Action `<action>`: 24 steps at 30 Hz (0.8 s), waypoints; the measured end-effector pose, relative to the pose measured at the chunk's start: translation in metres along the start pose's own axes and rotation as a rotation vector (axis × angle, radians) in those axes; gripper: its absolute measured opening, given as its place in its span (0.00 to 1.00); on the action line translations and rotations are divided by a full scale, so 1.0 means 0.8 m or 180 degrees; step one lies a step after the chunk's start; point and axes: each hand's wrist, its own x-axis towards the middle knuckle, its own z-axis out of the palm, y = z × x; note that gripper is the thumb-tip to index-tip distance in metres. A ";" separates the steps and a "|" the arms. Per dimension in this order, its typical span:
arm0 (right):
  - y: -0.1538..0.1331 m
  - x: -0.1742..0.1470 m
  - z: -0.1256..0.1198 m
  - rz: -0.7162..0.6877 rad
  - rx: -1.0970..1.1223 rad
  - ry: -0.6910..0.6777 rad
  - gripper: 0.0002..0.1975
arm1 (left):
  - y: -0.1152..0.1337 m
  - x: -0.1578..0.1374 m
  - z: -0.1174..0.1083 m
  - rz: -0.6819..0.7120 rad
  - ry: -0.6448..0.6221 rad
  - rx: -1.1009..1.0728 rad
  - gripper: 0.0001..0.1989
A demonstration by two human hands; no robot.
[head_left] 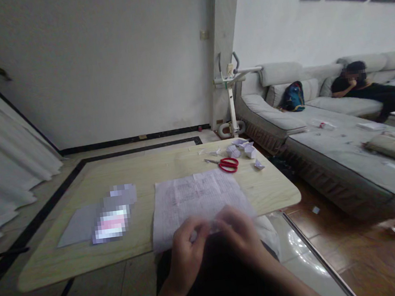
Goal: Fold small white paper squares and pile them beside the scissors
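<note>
My left hand (190,247) and my right hand (239,231) are close together over the near edge of the table. Both have their fingers bent into a pinch. A small whitish bit shows at the left fingers and between the hands, too blurred to name. Just beyond them lies a creased pale sheet (192,199) with faint markings; whether it is cloth or paper I cannot tell. Past its far right corner rest red-handled scissors (228,164), blades pointing left. Several folded white paper pieces (233,151) sit behind the scissors.
On the left of the wooden table (131,252) are a white paper (75,225) and a lit, blurred-out device (111,223). A grey sofa (336,160) stands to the right, with a backpack (294,96) and a seated person (358,82). White exercise equipment (231,100) stands behind.
</note>
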 end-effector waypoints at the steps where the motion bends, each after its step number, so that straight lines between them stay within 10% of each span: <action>1: 0.000 0.000 0.001 0.0040 0.0025 0.0026 0.09 | 0.000 0.000 0.001 -0.0084 -0.0013 -0.0049 0.08; 13: 0.003 0.005 0.001 0.0626 0.0236 -0.0111 0.10 | 0.002 -0.002 0.003 -0.0319 -0.0446 0.0298 0.13; 24: 0.010 0.001 -0.003 -0.0056 -0.0444 -0.0223 0.08 | -0.015 0.002 -0.007 0.0195 -0.0360 0.0255 0.07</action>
